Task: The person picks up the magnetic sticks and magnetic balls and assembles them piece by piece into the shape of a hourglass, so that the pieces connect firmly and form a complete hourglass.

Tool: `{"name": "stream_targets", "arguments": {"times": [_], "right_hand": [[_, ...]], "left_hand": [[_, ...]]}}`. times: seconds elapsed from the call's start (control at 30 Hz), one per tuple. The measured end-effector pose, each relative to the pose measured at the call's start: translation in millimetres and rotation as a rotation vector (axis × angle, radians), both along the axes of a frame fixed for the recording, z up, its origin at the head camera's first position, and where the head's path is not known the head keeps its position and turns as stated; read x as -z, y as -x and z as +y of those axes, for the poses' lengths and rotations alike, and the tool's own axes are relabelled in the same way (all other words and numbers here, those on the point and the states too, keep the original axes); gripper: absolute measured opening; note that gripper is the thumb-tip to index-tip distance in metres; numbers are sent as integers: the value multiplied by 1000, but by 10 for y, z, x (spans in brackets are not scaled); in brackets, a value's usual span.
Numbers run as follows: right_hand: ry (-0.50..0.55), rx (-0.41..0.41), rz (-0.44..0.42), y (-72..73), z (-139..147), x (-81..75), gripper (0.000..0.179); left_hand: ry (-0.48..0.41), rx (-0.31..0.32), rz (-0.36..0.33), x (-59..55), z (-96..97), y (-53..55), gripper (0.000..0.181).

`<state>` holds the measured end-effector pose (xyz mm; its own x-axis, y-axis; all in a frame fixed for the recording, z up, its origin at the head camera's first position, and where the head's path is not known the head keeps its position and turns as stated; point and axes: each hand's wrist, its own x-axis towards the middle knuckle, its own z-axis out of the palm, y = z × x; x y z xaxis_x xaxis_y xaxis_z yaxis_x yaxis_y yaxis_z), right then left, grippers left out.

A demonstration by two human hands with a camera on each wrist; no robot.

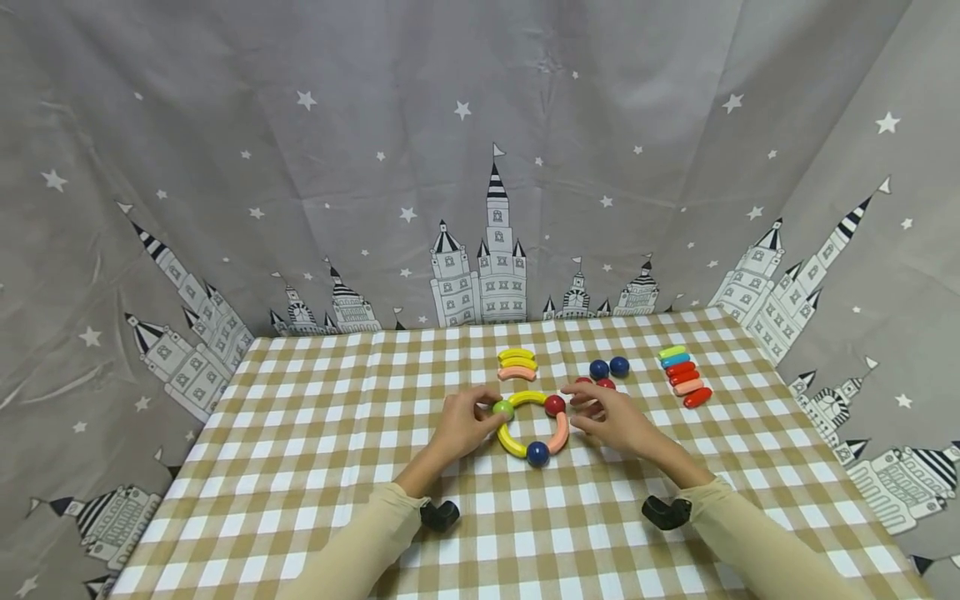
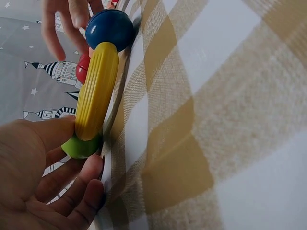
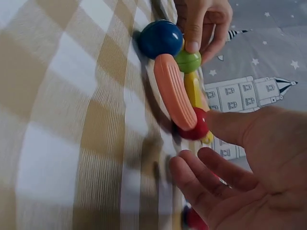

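Note:
A ring of curved rods and balls lies on the checked cloth in the head view. My left hand (image 1: 463,421) pinches its green ball (image 1: 503,409) between thumb and fingers. A yellow curved rod (image 1: 511,442) runs from there to a dark blue ball (image 1: 537,454), and a salmon curved rod (image 3: 173,91) joins the blue ball to a red ball (image 1: 555,405). Another yellow curved rod (image 1: 529,397) closes the far side. My right hand (image 1: 618,419) is beside the red ball, thumb tip right at it and the other fingers spread apart from it.
Beyond the ring lie two yellow curved rods (image 1: 517,363) and a salmon one (image 1: 517,373). Loose blue balls (image 1: 618,367) and red balls (image 1: 606,384) sit behind my right hand. A column of several coloured rods (image 1: 681,368) lies farther right. A grey castle-print curtain (image 1: 360,167) hangs behind.

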<state>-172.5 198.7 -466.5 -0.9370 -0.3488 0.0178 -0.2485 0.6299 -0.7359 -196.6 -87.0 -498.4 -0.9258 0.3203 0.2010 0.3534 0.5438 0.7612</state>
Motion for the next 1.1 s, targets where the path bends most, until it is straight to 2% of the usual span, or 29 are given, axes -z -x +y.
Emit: {"name": "stream_targets", "arguments": {"times": [0.2,0.47,0.6,0.67,0.77,0.93,1.1], "right_hand": [[-12,-9,37,-125,345,-58,42],[-58,80,189,-217,895,-119,42],[-74,114,281,-232,1129,-110,42],[-83,136,299,-230,1224,-85,42],[-96,178,292,-206,1351,-21,41],[-140,233,227,-127,1492,43,39],[-172,255,163,-72,1596,62,41]], "left_hand": [[8,-8,-16,2,3,-7,26],[-3,-5,-13,-13,2,-17,27],[3,-3,-28,-22,-1,-19,28],[5,0,-31,-22,-10,-20,28],[5,4,-39,-25,-21,-22,28],[-4,15,-42,-21,-34,-19,27],[-4,23,-36,-14,-37,-2,26]]}}
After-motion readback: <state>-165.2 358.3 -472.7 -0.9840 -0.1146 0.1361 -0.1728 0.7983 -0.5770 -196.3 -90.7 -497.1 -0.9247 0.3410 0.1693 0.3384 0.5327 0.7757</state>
